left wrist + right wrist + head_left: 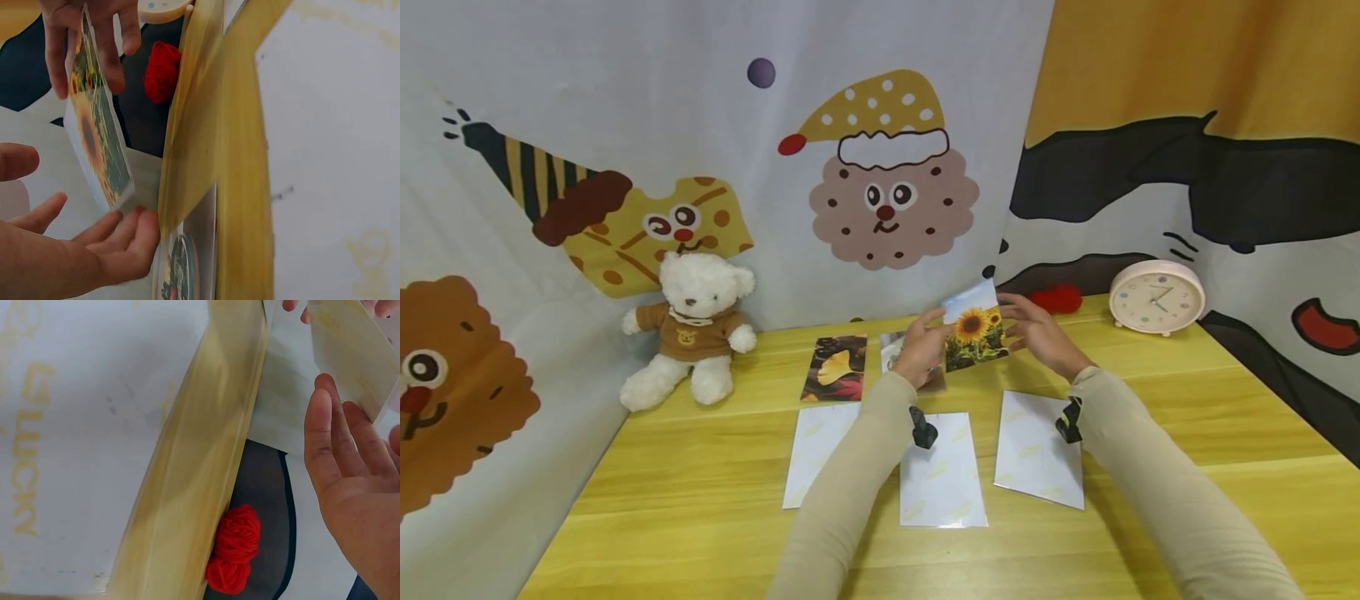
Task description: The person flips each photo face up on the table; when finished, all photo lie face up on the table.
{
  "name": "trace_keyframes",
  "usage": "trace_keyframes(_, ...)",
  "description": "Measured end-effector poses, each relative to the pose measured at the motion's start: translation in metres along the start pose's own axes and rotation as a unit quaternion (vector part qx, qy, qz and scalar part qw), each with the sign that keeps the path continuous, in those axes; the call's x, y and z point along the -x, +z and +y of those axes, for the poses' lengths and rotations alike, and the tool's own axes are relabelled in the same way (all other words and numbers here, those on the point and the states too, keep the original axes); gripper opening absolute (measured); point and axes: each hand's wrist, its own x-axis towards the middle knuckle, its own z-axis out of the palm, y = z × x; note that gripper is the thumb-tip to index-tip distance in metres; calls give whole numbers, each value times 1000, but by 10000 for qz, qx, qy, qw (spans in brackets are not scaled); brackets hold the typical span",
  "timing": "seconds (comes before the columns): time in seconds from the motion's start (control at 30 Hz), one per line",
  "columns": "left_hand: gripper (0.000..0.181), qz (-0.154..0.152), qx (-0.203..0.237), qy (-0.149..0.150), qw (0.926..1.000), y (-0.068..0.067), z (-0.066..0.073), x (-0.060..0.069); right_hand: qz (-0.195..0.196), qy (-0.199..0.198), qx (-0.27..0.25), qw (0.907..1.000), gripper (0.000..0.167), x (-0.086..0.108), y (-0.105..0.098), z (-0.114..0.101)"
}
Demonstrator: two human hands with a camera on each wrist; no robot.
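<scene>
A sunflower photo (973, 329) is raised and tilted between my two hands, above the table's back part. At its left edge are the spread fingers of my left hand (919, 348); in the left wrist view they touch its lower corner. My right hand (1041, 335) reaches its right edge, fingers extended and spread. The photo's pale back (350, 350) faces the right wrist camera. Under my left hand lies another photo (934, 382), partly hidden. Left of it is a yellow leaf photo (835, 369). Three white cards (820, 440) (943, 479) (1037, 450) form a row in front.
On the table's back left sits a white teddy bear (696, 333) in a brown top. A round clock (1157, 297) stands at the back right, with red yarn (1057, 299) to its left. A patterned curtain (715, 108) hangs behind the yellow wooden table (685, 500).
</scene>
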Motion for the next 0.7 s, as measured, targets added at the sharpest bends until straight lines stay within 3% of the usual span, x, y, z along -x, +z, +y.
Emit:
trace_keyframes(0.17,54,-14,237,-17,9997,-5,-3,-2,138,252,369,9989,54,0,-1,1)
trace_keyframes(0.43,62,-23,195,259,9995,-7,-4,-4,243,540,1016,9931,67,-3,-2,8)
trace_keyframes(0.57,69,98,-317,459,9984,-6,-7,-7,235,643,1285,9893,71,-2,-2,9)
trace_keyframes(0.7,72,225,-1057,621,9922,-5,-12,-10,143,717,1467,9865,76,-2,-3,10)
